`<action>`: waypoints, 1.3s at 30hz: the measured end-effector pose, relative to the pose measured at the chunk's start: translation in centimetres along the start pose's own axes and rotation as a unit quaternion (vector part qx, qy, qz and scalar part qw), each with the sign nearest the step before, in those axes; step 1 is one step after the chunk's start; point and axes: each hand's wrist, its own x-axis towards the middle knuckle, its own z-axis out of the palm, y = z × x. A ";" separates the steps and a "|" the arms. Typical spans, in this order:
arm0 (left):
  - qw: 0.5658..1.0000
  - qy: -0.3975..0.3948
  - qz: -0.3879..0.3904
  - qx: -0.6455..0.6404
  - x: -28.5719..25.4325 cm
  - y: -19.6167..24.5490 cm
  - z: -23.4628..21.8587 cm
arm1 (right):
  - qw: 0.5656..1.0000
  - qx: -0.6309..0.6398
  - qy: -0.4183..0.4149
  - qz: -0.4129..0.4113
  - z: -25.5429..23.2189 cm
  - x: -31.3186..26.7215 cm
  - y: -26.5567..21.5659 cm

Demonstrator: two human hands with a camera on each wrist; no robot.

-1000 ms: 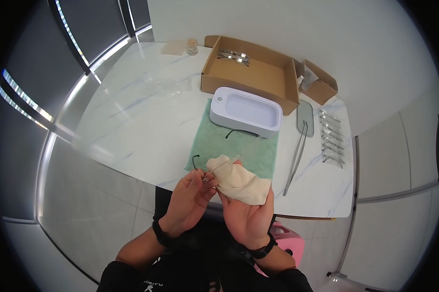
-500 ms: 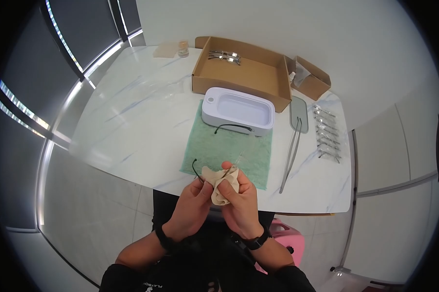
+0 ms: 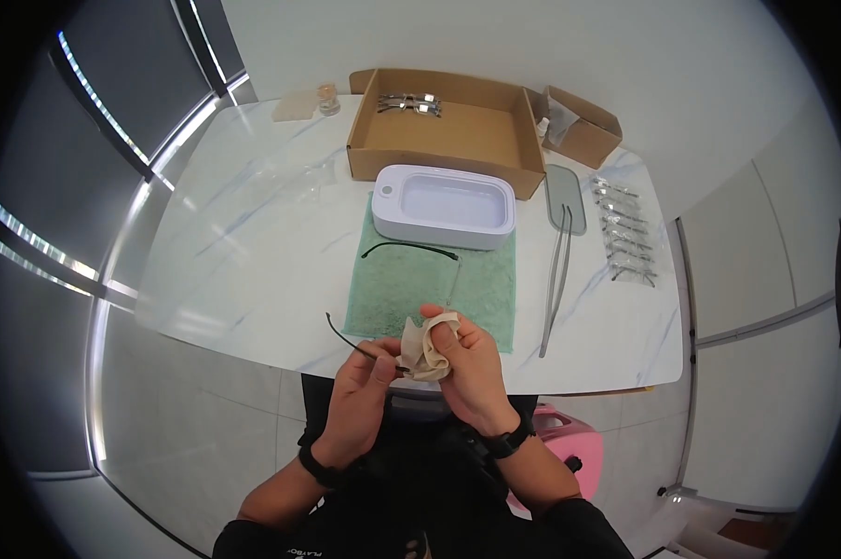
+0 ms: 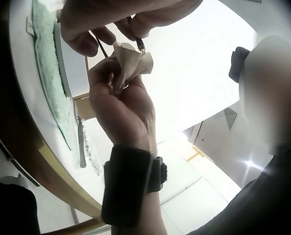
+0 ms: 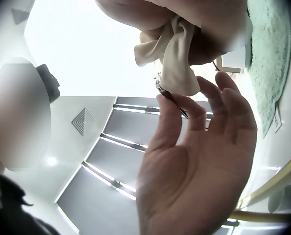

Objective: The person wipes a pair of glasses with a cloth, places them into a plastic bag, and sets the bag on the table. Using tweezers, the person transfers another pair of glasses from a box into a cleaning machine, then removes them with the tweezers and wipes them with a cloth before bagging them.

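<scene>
A pair of eyeglasses with thin dark temples (image 3: 348,340) and a clear front is held between both hands over the table's near edge. My left hand (image 3: 360,396) pinches it near the hinge of one temple, thumb against fingers. With my right hand (image 3: 476,377) I grip a bunched cream cloth (image 3: 430,349), folded over part of the front, which it hides. The far temple stretches over the green towel (image 3: 383,298), close to the white ultrasonic cleaner (image 3: 439,235). In the right wrist view, the hinge (image 5: 160,87) shows between left thumb and cloth.
Behind the cleaner, a cardboard box (image 3: 448,156) holds some glasses (image 3: 409,102). To the right lie long tweezers (image 3: 556,279), a grey-green tray (image 3: 566,197) and several wrapped glasses (image 3: 625,228). A smaller box (image 3: 583,130) and a small jar (image 3: 327,99) stand farther back.
The cloth lay spread over my right palm; now the right fingers bunch it around the glasses' front. The near temple has swung out to the left. The head view has shifted slightly.
</scene>
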 end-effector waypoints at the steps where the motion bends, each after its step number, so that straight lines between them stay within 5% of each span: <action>1: 1.000 0.002 0.001 -0.001 0.0 0.1 0.1 | 1.000 -0.001 -0.001 0.002 -0.1 0.0 0.0; 6: 0.981 0.018 0.096 0.166 -0.1 1.2 0.3 | 0.997 0.077 0.020 0.005 -1.3 0.4 -1.0; 13: 0.975 -0.048 0.097 0.193 0.0 2.7 -1.7 | 0.971 0.221 0.089 -0.021 -3.0 0.1 -1.7; 15: 0.891 -0.094 0.163 0.413 0.1 3.1 -2.1 | 0.955 0.286 0.071 -0.024 -2.2 -0.6 -2.5; 19: 0.851 -0.130 0.177 0.477 0.4 3.3 -1.5 | 0.940 0.335 0.020 -0.057 -1.4 -0.7 -2.4; 22: 0.828 -0.166 0.157 0.512 0.4 3.1 -1.4 | 0.958 0.274 0.016 -0.084 -0.7 -0.3 -1.9; 24: 0.798 -0.198 0.163 0.545 0.5 3.0 -1.4 | 0.991 0.113 0.019 -0.066 -0.6 0.1 -1.2; 28: 0.801 -0.212 0.128 0.545 0.4 3.3 -0.7 | 0.997 0.053 -0.003 -0.048 -1.1 0.0 0.2; 30: 0.756 -0.230 0.201 0.579 0.6 3.1 -0.9 | 0.996 0.055 0.034 -0.057 -1.1 0.1 -0.1; 39: 0.778 -0.212 0.225 0.548 0.4 2.6 -1.6 | 0.974 -0.143 0.099 -0.145 -2.3 1.0 0.0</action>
